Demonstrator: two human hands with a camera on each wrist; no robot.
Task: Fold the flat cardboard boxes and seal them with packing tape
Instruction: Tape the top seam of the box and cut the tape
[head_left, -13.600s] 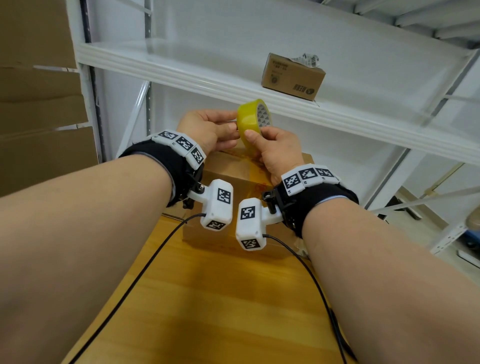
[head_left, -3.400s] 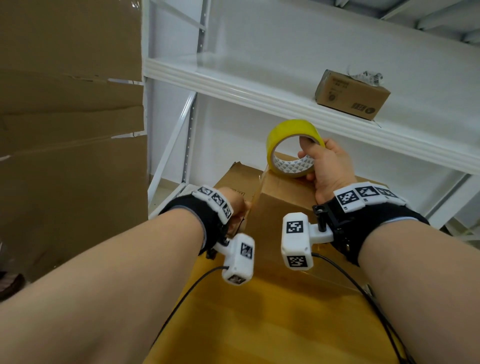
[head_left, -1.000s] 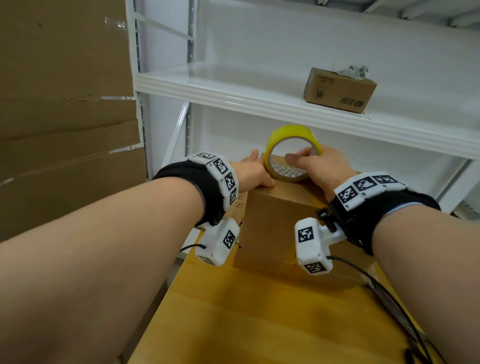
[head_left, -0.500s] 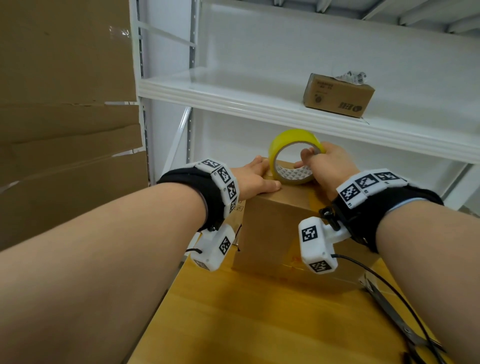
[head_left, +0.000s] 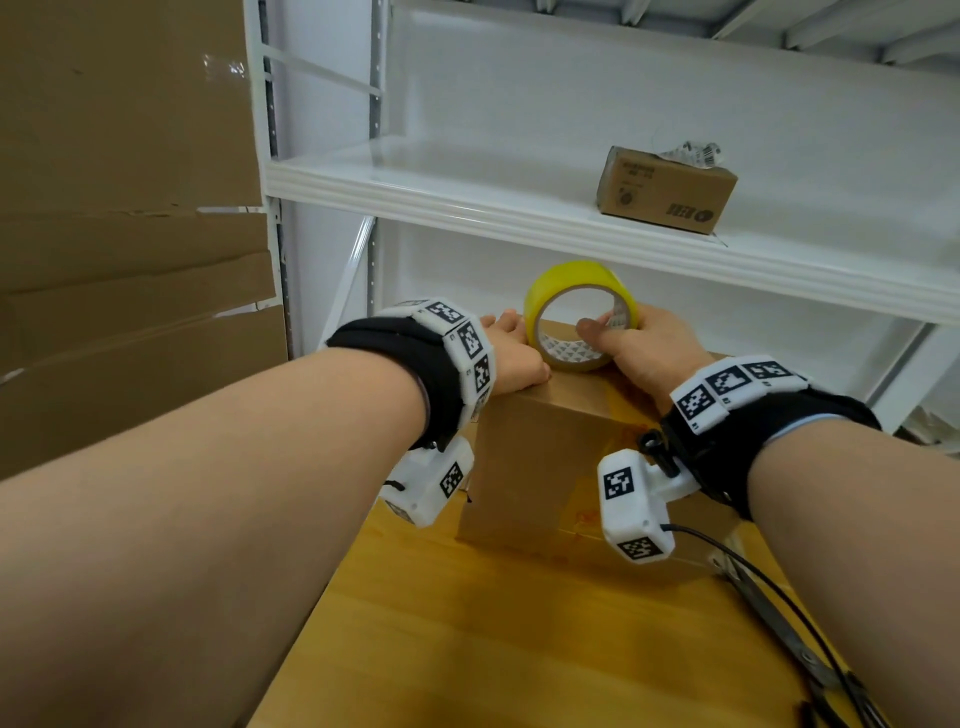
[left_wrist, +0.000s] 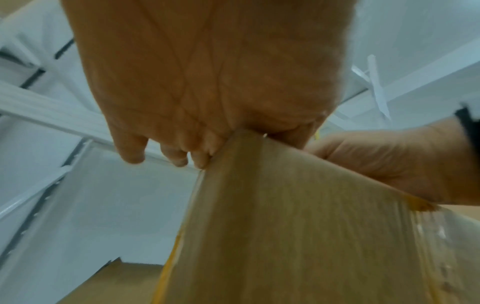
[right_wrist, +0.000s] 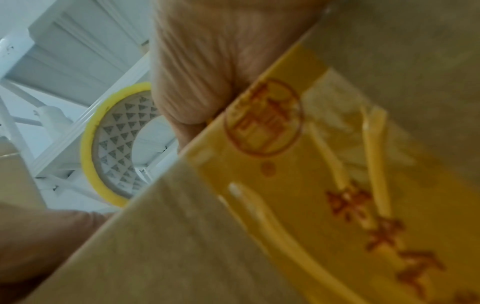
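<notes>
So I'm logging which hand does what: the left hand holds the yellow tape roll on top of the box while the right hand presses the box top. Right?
Hands swapped. The head view shows the right hand gripping the yellow tape roll on the box, while the left hand presses the top.

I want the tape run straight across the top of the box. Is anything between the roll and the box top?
Nothing visible: the tape roll, gripped by the right hand, stands on the cardboard box top; the left hand presses beside it.
</notes>
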